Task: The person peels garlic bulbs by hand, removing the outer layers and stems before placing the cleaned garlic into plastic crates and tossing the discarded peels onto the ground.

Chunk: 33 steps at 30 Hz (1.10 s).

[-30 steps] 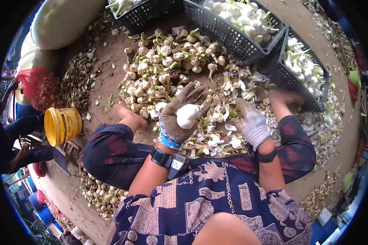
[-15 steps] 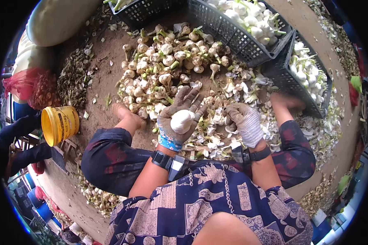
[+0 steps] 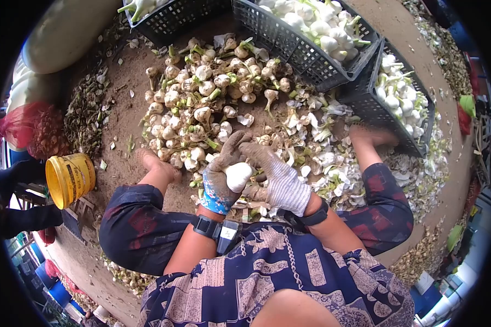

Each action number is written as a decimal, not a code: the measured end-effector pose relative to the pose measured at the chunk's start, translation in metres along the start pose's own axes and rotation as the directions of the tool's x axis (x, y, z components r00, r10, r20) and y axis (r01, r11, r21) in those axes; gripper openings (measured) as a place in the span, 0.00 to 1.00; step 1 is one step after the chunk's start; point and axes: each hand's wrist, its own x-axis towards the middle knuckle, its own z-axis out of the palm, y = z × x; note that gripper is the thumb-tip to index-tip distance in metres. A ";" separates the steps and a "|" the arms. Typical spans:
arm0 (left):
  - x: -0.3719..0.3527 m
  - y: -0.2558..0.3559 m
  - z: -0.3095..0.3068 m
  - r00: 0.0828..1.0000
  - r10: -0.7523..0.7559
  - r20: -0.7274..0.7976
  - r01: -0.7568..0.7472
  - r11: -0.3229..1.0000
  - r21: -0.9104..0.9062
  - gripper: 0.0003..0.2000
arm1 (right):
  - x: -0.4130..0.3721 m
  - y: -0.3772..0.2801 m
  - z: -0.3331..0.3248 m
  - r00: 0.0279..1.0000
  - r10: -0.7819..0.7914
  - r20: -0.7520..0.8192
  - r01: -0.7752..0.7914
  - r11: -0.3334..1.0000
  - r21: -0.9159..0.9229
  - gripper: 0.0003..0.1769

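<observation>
— How far along does it look?

— Somewhere in the middle, judging by what lies about. On the brown dirt floor point(image 3: 128, 117), three black plastic lattice crates point(image 3: 303, 57) along the upper edge of the frame hold clean white bulbs, and the middle one is heaped. Below them, upper centre, a broad heap of soil-stained garlic bulbs with green stalks point(image 3: 202, 98) lies unstripped, so plenty looks left. A litter of pale peeled skins point(image 3: 333, 163) spreads across centre right.

— And the hands?

— At the centre, the left hand point(image 3: 219, 182), in a dark grey glove with a blue cuff, curls its fingers around a round white garlic bulb point(image 3: 238, 175), cupping it just above the knees. The right hand point(image 3: 282, 180), in a white knit glove, lays its fingers close together over the bulb's top. Whether they pinch any skin I cannot tell.

— Anything hidden?

— The crates are cut off at the top edge, the bulb's underside sits in the palm, and the dark fisheye rim swallows the corners.
</observation>
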 end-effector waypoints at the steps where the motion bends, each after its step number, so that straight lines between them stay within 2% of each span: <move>1: 0.002 -0.005 0.000 1.000 0.023 -0.021 -0.022 0.998 0.063 0.31 | 0.002 -0.001 0.002 0.996 0.016 0.092 -0.026 0.993 0.111 0.37; 2: 0.001 -0.006 0.001 0.992 0.009 -0.126 0.001 0.997 0.076 0.34 | 0.004 0.000 0.005 0.995 0.008 0.103 -0.014 0.999 0.051 0.36; 3: 0.000 -0.006 0.003 0.973 -0.006 -0.230 0.026 0.996 0.087 0.37 | 0.007 0.008 0.005 0.993 -0.007 0.114 -0.001 0.998 0.069 0.34; 4: -0.004 0.000 0.013 0.978 -0.002 -0.208 0.020 0.996 0.084 0.40 | 0.017 0.008 -0.005 0.997 -0.049 0.065 0.043 0.995 0.092 0.34; 5: -0.003 0.003 0.010 0.991 0.022 -0.135 -0.025 1.000 -0.016 0.40 | 0.032 0.005 -0.021 0.996 -0.087 0.020 0.085 0.990 0.116 0.33; 7: -0.002 0.010 0.008 0.983 0.095 -0.158 -0.065 0.981 0.183 0.41 | 0.077 -0.013 -0.068 0.955 -0.150 -0.255 0.157 0.988 0.006 0.33; 8: -0.002 0.011 0.008 0.969 0.124 -0.213 -0.080 0.975 0.205 0.39 | 0.099 -0.010 -0.093 0.956 -0.004 -0.292 0.107 0.935 0.338 0.33; 9: -0.003 0.012 0.001 0.967 0.127 -0.220 -0.084 0.977 0.195 0.39 | 0.120 -0.002 -0.117 0.949 0.145 -0.280 0.068 0.773 0.630 0.33; 10: -0.002 0.014 -0.009 0.948 0.106 -0.300 -0.050 0.981 0.189 0.38 | 0.139 0.024 -0.128 0.877 0.071 -0.475 0.104 0.938 0.332 0.33; 11: 0.000 0.017 -0.016 0.923 0.085 -0.376 -0.017 0.983 0.180 0.36 | 0.150 0.059 -0.131 0.780 -0.072 -0.621 0.087 0.996 -0.006 0.33; 12: 0.001 0.019 -0.019 0.886 0.097 -0.454 -0.032 0.988 0.149 0.33 | 0.153 0.085 -0.134 0.890 0.089 -0.448 -0.179 0.970 -0.163 0.32; 13: 0.001 0.021 -0.024 0.861 0.095 -0.499 -0.036 0.991 0.126 0.30 | 0.157 0.113 -0.132 0.912 0.292 -0.288 -0.386 0.850 -0.360 0.31; 15: 0.001 0.023 -0.028 0.844 0.113 -0.525 -0.043 0.989 0.145 0.28 | 0.174 0.180 -0.106 0.933 0.318 -0.170 -0.318 0.506 -0.801 0.30; 17: 0.004 0.021 -0.028 0.832 0.103 -0.546 -0.037 0.991 0.131 0.27 | 0.178 0.210 -0.091 0.812 0.563 -0.154 -0.430 0.398 -0.811 0.30; 18: 0.005 0.020 -0.028 0.835 0.082 -0.544 0.000 0.989 0.149 0.26 | 0.170 0.235 -0.084 0.857 0.470 -0.211 -0.439 0.453 -0.776 0.28; 19: 0.006 0.020 -0.028 0.838 0.064 -0.541 0.033 0.985 0.168 0.26 | 0.166 0.228 -0.078 0.806 0.511 -0.299 -0.538 0.420 -0.731 0.26; 21: 0.006 0.020 -0.024 0.837 0.088 -0.540 0.071 0.961 0.267 0.22 | 0.155 0.212 -0.069 0.666 0.695 -0.271 -0.655 0.373 -0.657 0.26; 23: 0.008 0.016 -0.021 0.841 0.126 -0.526 0.082 0.932 0.353 0.18 | 0.110 0.233 -0.058 0.732 0.653 -0.195 -0.637 0.553 -0.538 0.28; 24: 0.009 0.013 -0.023 0.826 0.125 -0.549 0.126 0.909 0.396 0.17 | 0.087 0.215 -0.048 0.653 0.750 -0.104 -0.749 0.660 0.056 0.29; 25: 0.008 0.014 -0.014 0.839 0.139 -0.527 0.209 0.810 0.548 0.21 | 0.065 0.186 -0.035 0.620 0.783 0.046 -0.630 0.462 0.624 0.30; 27: 0.006 -0.001 -0.012 0.925 0.230 -0.303 0.100 0.621 0.777 0.28 | 0.029 0.134 -0.009 0.813 0.577 0.083 -0.315 0.315 0.895 0.29; 29: 0.006 -0.018 -0.023 0.973 0.189 -0.132 0.018 0.507 0.862 0.32 | 0.014 0.058 0.001 0.880 0.455 0.134 -0.228 0.159 0.961 0.31; 30: 0.002 -0.018 -0.009 0.989 0.133 -0.060 -0.045 0.670 0.741 0.33 | 0.005 0.040 0.007 0.906 0.396 0.147 -0.243 0.204 0.948 0.31; 31: -0.009 -0.014 0.012 0.992 0.061 -0.111 0.019 0.795 0.606 0.33 | -0.002 0.022 0.008 0.924 0.372 0.087 -0.222 0.339 0.914 0.31; 33: -0.015 -0.015 0.023 0.998 0.064 0.020 -0.064 0.835 0.546 0.32 | -0.019 0.023 -0.009 0.943 0.331 0.039 -0.224 0.542 0.810 0.28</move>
